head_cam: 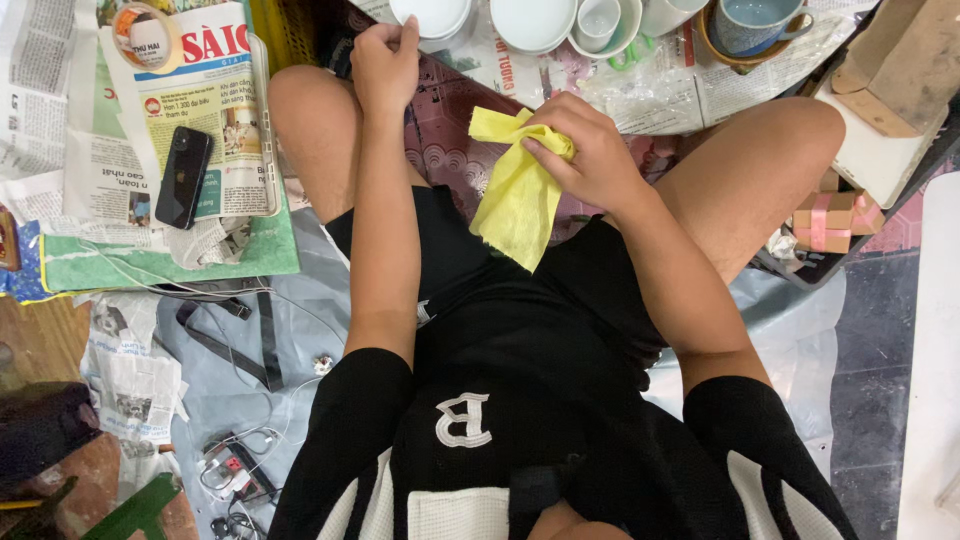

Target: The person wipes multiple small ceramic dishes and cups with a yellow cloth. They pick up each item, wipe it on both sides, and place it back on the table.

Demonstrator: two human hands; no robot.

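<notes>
I sit on the floor with both knees spread. My right hand (583,150) grips a yellow cloth (515,190) that hangs down over my lap. My left hand (385,60) is stretched forward toward the white bowls (530,22) with its fingers curled closed; I see nothing held in it. Several white bowls and a small white cup (598,20) stand on newspaper just beyond my hands.
A blue mug on a brown saucer (752,25) stands at the top right. A black phone (183,177) lies on newspapers at the left, a tape roll (145,35) above it. Cardboard and small pink-ribboned boxes (835,218) sit right. Cables (235,465) lie lower left.
</notes>
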